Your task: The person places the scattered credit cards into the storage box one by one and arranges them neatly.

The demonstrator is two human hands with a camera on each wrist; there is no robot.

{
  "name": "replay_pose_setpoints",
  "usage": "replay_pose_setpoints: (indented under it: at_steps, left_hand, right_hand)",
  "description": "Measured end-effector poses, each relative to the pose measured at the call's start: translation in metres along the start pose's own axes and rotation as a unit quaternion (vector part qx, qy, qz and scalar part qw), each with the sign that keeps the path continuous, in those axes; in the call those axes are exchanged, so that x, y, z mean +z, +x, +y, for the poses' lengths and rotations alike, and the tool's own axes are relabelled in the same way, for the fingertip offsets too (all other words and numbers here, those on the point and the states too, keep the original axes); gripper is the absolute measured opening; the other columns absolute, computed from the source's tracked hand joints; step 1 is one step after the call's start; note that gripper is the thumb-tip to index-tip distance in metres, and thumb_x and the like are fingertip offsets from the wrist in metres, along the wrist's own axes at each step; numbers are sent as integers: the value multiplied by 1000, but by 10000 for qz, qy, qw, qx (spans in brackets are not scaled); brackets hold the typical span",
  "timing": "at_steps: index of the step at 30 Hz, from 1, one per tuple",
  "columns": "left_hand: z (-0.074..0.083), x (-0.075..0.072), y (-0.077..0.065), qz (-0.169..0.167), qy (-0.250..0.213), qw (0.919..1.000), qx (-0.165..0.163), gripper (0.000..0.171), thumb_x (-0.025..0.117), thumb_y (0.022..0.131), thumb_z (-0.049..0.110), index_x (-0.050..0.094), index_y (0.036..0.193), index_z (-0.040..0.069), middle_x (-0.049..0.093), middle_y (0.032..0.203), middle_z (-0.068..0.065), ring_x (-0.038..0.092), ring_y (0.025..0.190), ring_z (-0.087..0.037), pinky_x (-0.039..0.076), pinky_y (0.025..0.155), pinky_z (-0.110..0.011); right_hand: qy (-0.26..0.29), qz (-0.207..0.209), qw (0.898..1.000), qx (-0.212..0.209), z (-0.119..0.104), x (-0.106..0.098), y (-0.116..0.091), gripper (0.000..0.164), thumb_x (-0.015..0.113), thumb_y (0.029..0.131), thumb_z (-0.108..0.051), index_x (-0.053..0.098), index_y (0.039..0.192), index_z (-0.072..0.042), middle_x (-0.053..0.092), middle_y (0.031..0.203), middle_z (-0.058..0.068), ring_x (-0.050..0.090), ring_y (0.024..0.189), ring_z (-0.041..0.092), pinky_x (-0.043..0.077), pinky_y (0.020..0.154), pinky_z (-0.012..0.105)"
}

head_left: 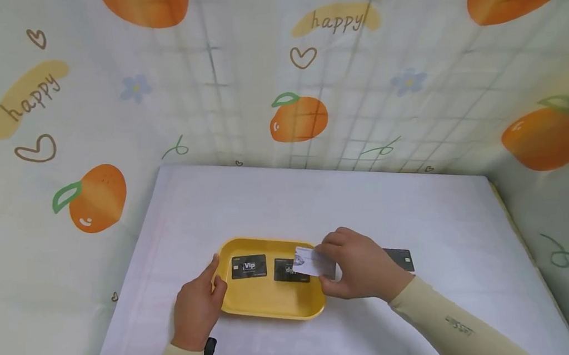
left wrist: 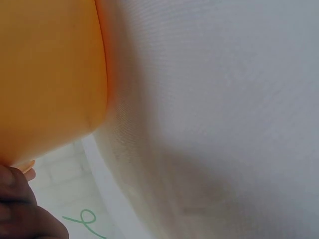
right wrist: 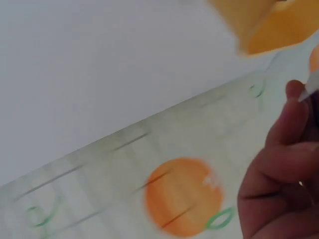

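Pinching a pale card (head_left: 313, 262) with the right hand (head_left: 361, 260) over the right end of the yellow tray (head_left: 259, 301), partly hiding a black card (head_left: 282, 271); gripping the left side with the left hand (head_left: 196, 304), near a second black card (head_left: 249, 273); farther right, on the white table (head_left: 266, 201), a third (head_left: 400, 260)

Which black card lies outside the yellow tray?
The card right of the tray, partly covered by the right hand; the other two black cards lie inside.

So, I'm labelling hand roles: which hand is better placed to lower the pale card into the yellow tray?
Probably the right hand: it pinches the pale card over the yellow tray, while the left hand holds the tray's left side.
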State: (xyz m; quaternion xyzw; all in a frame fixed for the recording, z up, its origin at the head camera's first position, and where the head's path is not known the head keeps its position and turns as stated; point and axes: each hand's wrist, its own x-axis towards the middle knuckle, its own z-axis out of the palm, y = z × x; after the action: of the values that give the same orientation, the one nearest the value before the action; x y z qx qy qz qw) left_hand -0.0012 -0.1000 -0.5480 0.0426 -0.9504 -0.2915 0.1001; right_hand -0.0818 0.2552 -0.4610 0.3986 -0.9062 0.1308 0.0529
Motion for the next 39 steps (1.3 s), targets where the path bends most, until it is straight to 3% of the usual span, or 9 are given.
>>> replay_pose_setpoints:
  at_steps: [9,15,19,24,31,39]
  left_hand:
    - [-7,1,2,94,-24,9999,116,52,67,98,16,62,150,18,30,52,11,29,44,-8,26,45,-26]
    - [-8,0,4,106,-90,9997,213,52,69,98,16,61,150,16,31,52,11,30,44,-8,27,46,-25]
    - [-10,0,4,91,-44,9996,278,51,69,98,15,62,149,14,32,52,11,30,45,-7,27,45,-25]
    - [-11,-1,5,97,41,9993,348,50,70,98,15,63,148,13,32,53,11,29,45,-7,27,45,-24]
    - [-10,-2,7,351,-4,9969,709,49,69,97,10,65,145,10,28,54,13,24,45,-5,23,45,-24]
    - [-12,-3,5,405,-32,9969,680,48,69,96,10,66,145,10,28,53,13,24,45,-4,22,45,-24]
  right_hand:
    - [-146,-1014,9923,-700,-35,23,65,41,74,81,-52,76,102,-17,60,89,-9,48,78,10,48,66,27]
    - [-206,-1571,9819,-1036,-53,39,92,38,77,81,-52,74,95,-17,54,82,-9,47,74,11,45,61,27]
    - [-317,-1982,9719,-1230,-65,55,104,36,77,81,-52,71,90,-17,54,78,-10,49,71,11,45,61,28]
    - [-446,-2161,9623,-1590,-76,75,115,37,75,83,-55,70,84,-19,54,72,-11,49,66,11,44,61,28]
    - [-377,-2328,9587,-1587,-81,87,122,37,77,84,-56,72,88,-20,57,71,-12,52,65,10,48,61,26]
    - [-378,-2328,9569,-1697,-86,88,127,35,78,84,-56,69,83,-22,55,70,-13,52,63,9,49,60,26]
